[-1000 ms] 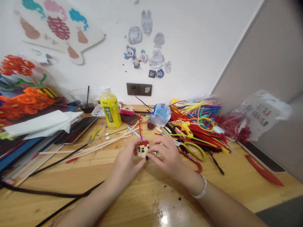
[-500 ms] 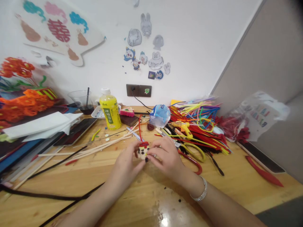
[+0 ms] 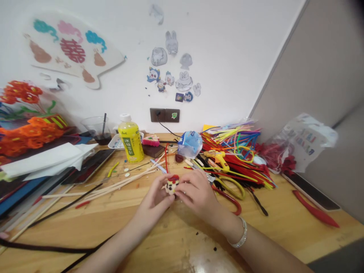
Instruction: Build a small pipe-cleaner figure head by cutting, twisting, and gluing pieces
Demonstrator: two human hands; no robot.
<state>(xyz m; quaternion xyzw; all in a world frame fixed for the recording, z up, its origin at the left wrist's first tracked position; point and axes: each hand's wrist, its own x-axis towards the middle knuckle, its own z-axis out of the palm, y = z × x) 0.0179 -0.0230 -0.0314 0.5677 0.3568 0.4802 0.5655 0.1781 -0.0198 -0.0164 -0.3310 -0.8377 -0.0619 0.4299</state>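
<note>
Between my two hands, just above the table, is a small fuzzy figure with a cream face, dark marks and a red and yellow top. A red pipe cleaner rises behind it; I cannot tell if the two are joined. My left hand is closed around the figure's left side, thumb at its lower edge. From the right, my right hand pinches at its lower right side with thumb and fingertips. Those fingertips hide part of the figure, and any small piece between them cannot be made out.
A yellow drink bottle and a plastic cup stand at the back. Pipe cleaners, a yellow glue gun and scissors lie to the right. Wooden sticks and a tablet are on the left.
The view has tilted slightly upward, so the scene sits lower. The figure has turned a little in my fingers, and both hands still hold it.
</note>
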